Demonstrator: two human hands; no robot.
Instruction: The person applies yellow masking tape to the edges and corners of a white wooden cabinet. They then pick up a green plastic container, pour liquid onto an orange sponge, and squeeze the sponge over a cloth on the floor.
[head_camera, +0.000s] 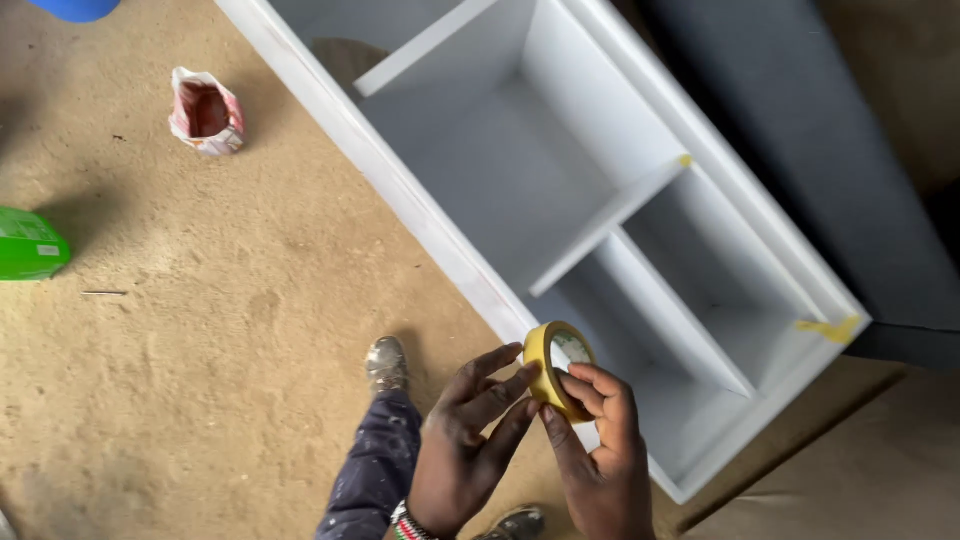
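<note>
A roll of yellow masking tape (553, 362) is held up between both hands in the lower middle of the head view. My right hand (600, 455) grips the roll's lower right edge with thumb and fingers. My left hand (465, 445) touches its left side with spread fingertips. Just behind the roll lies a white-painted wooden cabinet (440, 235) on its back, with open compartments and dividers. Small bits of yellow tape stick to its far corner (830, 328) and to a divider end (685, 160).
The ground is sandy earth. A small torn red-and-white packet (205, 112) stands at the upper left, a green container (28, 245) at the left edge, a blue object (75, 8) at the top. My shoe (386, 362) and paint-spotted trouser leg are below. A dark panel (820, 150) lies beyond the cabinet.
</note>
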